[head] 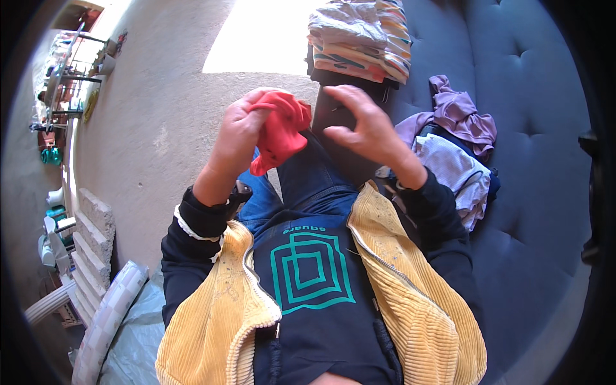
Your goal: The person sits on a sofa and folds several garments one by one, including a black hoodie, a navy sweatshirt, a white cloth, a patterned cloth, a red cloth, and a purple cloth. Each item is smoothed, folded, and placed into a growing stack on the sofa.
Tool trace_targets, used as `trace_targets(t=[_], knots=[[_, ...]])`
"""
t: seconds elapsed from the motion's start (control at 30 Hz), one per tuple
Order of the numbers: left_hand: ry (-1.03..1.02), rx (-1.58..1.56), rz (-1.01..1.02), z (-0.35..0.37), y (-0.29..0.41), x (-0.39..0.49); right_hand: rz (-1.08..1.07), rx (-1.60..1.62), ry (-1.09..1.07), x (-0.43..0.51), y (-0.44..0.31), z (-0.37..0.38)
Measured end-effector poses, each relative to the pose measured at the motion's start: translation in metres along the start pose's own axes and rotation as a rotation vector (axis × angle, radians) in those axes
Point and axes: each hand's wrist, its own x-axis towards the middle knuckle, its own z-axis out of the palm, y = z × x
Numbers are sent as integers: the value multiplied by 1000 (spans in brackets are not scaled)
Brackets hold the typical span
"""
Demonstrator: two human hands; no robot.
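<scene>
My left hand (239, 127) grips a bunched red cloth (281, 127) above my lap. To the right of the cloth is my right hand (368, 126), its thumb and fingers spread, holding nothing. A stack of folded clothes (358, 43) rises beyond my right hand, with a crumpled white garment (349, 21) on top. Beside my right wrist, on the sofa, lies a loose pile holding a mauve garment (459, 113) and a light, finely patterned garment (450, 166).
A tufted blue-grey sofa (524, 192) runs along the right. At the far left stand a metal rack (72, 77) and concrete steps (94, 250). A long roll of wrapped material (113, 317) leans near clear plastic sheeting (137, 327) at lower left.
</scene>
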Motion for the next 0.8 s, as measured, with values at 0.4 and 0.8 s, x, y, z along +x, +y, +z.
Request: trace_targets(t=[0.4,0.8], knots=[[506,830,326,-90,14,-8,-125,-359,355,70,48,10],[495,402,420,-175,16,-12,-22,-37,211,102,30,-107]])
